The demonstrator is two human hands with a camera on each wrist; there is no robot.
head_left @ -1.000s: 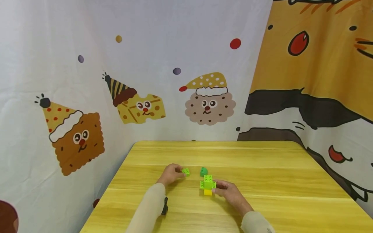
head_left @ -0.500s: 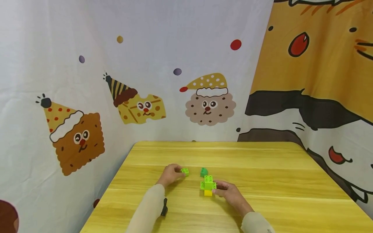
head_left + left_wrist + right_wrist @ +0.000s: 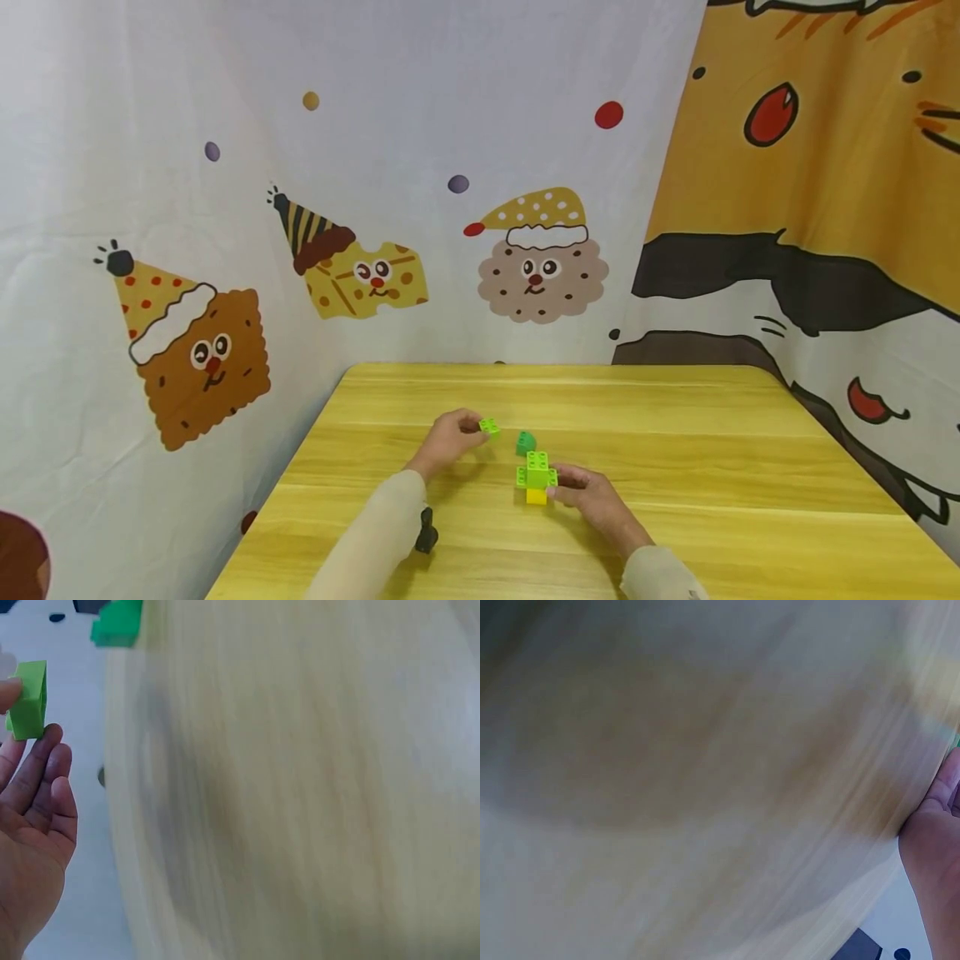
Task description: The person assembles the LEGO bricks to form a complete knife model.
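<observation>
In the head view my left hand (image 3: 447, 438) pinches a lime-green toy brick (image 3: 489, 427) between thumb and fingers, raised off the table. The left wrist view shows that hand (image 3: 34, 817) with the same brick (image 3: 28, 701) at its fingertips. My right hand (image 3: 592, 493) holds the right side of a small brick build (image 3: 537, 472), lime green above with a yellow brick (image 3: 536, 497) at its base. Just behind the build lies a darker green rounded brick (image 3: 526, 442). In the right wrist view only part of the right hand (image 3: 934, 847) shows; the build is almost wholly out of frame.
Everything rests on a wood-grain table (image 3: 675, 433). A printed cloth (image 3: 420, 108) with cartoon figures hangs behind and beside it. A black strap piece (image 3: 426, 531) sits at the left sleeve.
My left hand has lifted the lime-green brick and carried it slightly right and away from me. The right hand and the build have stayed in place.
</observation>
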